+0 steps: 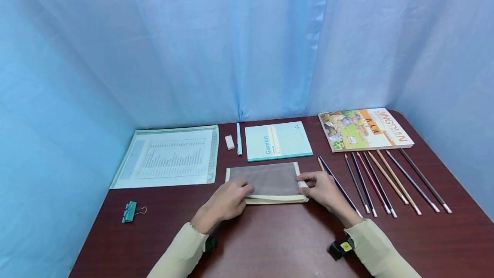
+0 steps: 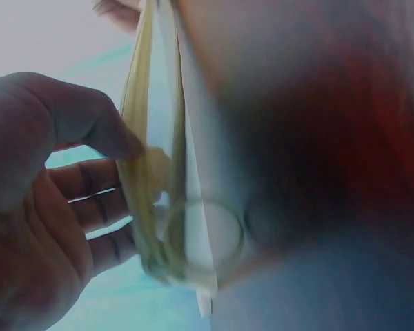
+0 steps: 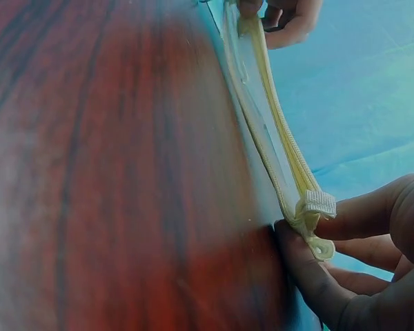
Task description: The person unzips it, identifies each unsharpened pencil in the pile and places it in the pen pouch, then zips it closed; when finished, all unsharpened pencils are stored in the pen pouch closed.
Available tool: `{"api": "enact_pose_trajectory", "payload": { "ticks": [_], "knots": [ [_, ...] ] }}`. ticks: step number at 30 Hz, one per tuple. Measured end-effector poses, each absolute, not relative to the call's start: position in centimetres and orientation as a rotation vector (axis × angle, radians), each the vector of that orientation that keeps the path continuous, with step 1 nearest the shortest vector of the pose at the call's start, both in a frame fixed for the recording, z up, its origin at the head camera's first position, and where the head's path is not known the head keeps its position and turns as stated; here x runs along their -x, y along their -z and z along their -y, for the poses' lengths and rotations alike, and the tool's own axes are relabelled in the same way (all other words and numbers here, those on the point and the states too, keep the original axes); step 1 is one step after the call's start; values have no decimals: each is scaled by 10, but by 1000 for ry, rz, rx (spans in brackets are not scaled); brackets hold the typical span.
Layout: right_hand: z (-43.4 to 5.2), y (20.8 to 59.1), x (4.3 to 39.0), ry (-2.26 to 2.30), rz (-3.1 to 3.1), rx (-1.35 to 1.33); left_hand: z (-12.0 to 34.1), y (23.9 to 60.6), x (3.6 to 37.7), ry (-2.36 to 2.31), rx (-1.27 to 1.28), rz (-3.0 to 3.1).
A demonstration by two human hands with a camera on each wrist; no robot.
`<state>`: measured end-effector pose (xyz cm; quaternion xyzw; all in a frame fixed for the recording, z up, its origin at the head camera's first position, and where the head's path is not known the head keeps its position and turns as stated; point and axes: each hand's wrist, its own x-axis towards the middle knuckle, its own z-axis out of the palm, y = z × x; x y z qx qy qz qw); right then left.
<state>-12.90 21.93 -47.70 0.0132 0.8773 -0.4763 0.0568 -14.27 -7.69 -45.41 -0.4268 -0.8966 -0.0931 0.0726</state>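
Note:
A grey mesh zip pouch with cream edging lies at the middle of the table. Its zipped edge faces the person, and the two cream zip tapes stand apart along the mouth in the right wrist view. My left hand pinches the upper tape near the left end; in the left wrist view its thumb lies outside and a fingertip shows inside the mouth. With thumb and fingers, my right hand grips the right end, beside a small cream end tab.
Behind the pouch lie a Gambit notebook, a pen and an eraser. A clear document folder and a teal binder clip are at left. Several pencils and a picture-covered book lie at right.

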Motion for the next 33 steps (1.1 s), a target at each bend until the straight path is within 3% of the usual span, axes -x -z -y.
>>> {"api": "enact_pose_trajectory", "payload": {
  "ticks": [12, 19, 27, 33],
  "knots": [
    [-218, 467, 127, 1312, -2753, 141, 68, 454, 139, 361, 1374, 2755],
    [-240, 436, 124, 1077, -2915, 291, 67, 450, 131, 526, 1390, 2813],
    [-286, 418, 126, 738, -3023, 146, 64, 450, 118, 775, 1239, 2836],
    [-296, 422, 133, 567, -2954, 132, 60, 448, 109, 964, 1009, 2926]
  ]
}}
